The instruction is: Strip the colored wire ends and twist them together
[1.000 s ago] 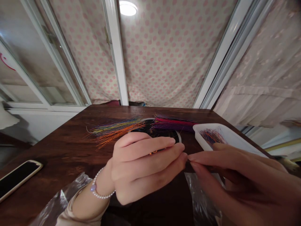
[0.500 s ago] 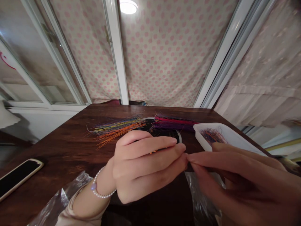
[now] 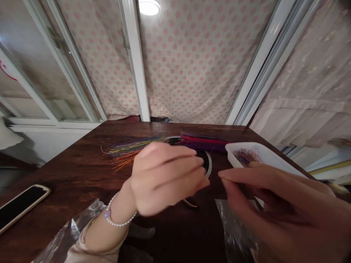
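Observation:
My left hand (image 3: 167,179), wearing a pearl bracelet (image 3: 120,219), is curled closed over the middle of the table and slightly smeared by motion. From beneath its fingers pokes a thin dark piece with an orange strand (image 3: 190,203); the rest of it is hidden by the hand. My right hand (image 3: 276,204) is at the right, thumb and forefinger pinched together; anything between the tips is too fine to make out. A small gap separates the two hands. Behind my left hand lie yellow, blue and orange strands (image 3: 128,151) and a red and purple bundle (image 3: 204,140).
A round dark dish with a pale rim (image 3: 210,164) sits partly behind my left hand. To the right stands a white plastic tray (image 3: 276,157) with tangled thread scraps (image 3: 248,155). Clear plastic bags (image 3: 75,233) lie nearby; a phone (image 3: 23,204) rests on the wooden table's left side.
My hands have come apart: their fingertips met before, and now there is a gap. My left hand has turned and shifted slightly left and up, and the orange strand now shows below it.

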A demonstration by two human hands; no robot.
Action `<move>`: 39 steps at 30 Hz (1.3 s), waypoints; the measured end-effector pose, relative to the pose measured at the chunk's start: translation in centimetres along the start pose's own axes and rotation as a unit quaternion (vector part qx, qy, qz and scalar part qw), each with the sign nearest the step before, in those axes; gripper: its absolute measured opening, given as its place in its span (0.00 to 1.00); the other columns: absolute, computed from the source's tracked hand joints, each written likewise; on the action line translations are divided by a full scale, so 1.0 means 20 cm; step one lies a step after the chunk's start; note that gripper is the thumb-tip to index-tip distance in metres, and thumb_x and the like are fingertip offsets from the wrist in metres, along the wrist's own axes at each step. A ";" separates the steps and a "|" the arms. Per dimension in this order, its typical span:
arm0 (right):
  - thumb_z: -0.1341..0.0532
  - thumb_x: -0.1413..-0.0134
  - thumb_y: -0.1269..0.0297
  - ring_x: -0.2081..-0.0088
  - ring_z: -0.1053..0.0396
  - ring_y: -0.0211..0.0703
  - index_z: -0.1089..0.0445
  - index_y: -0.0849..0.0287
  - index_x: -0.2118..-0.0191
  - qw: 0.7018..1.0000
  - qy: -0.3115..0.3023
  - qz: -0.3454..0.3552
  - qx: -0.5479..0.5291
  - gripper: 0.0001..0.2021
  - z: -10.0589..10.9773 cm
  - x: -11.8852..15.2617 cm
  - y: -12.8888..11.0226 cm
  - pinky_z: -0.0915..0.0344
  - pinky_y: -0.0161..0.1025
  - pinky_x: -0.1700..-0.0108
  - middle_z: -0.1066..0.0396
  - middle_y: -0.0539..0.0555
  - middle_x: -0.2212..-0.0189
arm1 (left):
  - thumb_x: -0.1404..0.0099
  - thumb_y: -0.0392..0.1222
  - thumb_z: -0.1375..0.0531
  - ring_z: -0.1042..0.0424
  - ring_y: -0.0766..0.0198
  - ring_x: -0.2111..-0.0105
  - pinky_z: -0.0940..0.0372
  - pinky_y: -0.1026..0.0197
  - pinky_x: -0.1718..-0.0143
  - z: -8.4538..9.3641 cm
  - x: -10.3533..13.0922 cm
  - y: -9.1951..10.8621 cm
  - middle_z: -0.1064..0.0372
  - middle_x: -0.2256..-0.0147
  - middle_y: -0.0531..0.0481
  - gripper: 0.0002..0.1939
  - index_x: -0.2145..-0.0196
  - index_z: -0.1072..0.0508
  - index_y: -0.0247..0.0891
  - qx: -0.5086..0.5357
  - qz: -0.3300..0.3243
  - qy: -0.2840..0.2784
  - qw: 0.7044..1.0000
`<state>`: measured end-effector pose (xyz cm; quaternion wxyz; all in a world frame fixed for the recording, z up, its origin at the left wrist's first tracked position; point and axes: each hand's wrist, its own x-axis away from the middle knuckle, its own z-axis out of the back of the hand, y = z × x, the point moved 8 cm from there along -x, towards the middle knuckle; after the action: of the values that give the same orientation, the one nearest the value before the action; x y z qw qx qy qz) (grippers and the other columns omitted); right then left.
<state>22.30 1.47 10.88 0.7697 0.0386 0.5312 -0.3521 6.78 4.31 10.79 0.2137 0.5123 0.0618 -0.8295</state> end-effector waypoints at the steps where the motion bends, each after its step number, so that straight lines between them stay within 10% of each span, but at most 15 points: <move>1: 0.39 0.45 0.77 0.83 0.37 0.32 0.28 0.53 0.65 1.000 0.015 -0.009 -0.008 0.10 0.00 0.01 0.01 0.38 0.31 0.80 0.31 0.44 0.81 | 0.39 0.34 0.34 0.23 0.61 0.68 0.31 0.59 0.67 0.01 0.00 0.02 0.22 0.72 0.54 0.09 0.76 0.26 0.42 -0.031 -0.090 0.031 0.995; 3: 0.37 0.44 0.76 0.82 0.40 0.32 0.27 0.51 0.65 0.999 0.026 -0.039 -0.003 0.09 0.00 0.02 0.05 0.41 0.32 0.80 0.35 0.42 0.82 | 0.38 0.32 0.39 0.34 0.66 0.78 0.39 0.61 0.74 0.01 0.00 -0.11 0.36 0.82 0.55 0.20 0.83 0.42 0.40 -0.071 -0.079 0.057 0.993; 6: 0.36 0.44 0.75 0.81 0.44 0.32 0.26 0.50 0.65 0.995 0.021 -0.091 0.037 0.09 -0.02 0.03 0.12 0.43 0.34 0.78 0.39 0.42 0.82 | 0.32 0.36 0.45 0.44 0.69 0.80 0.43 0.61 0.73 -0.11 0.05 -0.58 0.50 0.84 0.57 0.25 0.84 0.51 0.39 -0.189 0.192 -0.112 0.956; 14: 0.41 0.40 0.75 0.71 0.31 0.35 0.24 0.54 0.60 0.994 -0.034 -0.093 0.046 0.10 -0.08 0.02 0.22 0.38 0.34 0.71 0.26 0.48 0.70 | 0.29 0.46 0.40 0.26 0.60 0.59 0.27 0.53 0.58 -0.47 0.53 -1.22 0.28 0.54 0.45 0.14 0.51 0.28 0.35 -0.184 0.381 -0.350 0.836; 28: 0.42 0.38 0.76 0.71 0.33 0.31 0.24 0.56 0.57 0.994 -0.065 -0.086 0.020 0.12 -0.14 0.01 0.21 0.38 0.29 0.69 0.29 0.46 0.70 | 0.30 0.46 0.40 0.27 0.55 0.52 0.29 0.47 0.52 -0.56 0.73 -1.33 0.31 0.47 0.42 0.17 0.46 0.30 0.36 -0.238 0.434 -0.367 0.787; 39: 0.42 0.37 0.76 0.67 0.29 0.32 0.24 0.53 0.55 0.991 -0.087 -0.097 0.018 0.13 -0.16 0.03 0.24 0.34 0.29 0.62 0.25 0.46 0.68 | 0.30 0.45 0.40 0.27 0.56 0.53 0.29 0.48 0.51 -0.41 0.44 -1.19 0.29 0.51 0.43 0.13 0.51 0.28 0.36 -0.176 0.401 -0.172 0.882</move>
<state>22.66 6.12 7.61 0.7745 -0.0301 0.4570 -0.4364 0.27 25.78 -3.55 0.6217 0.2963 -0.0419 -0.7239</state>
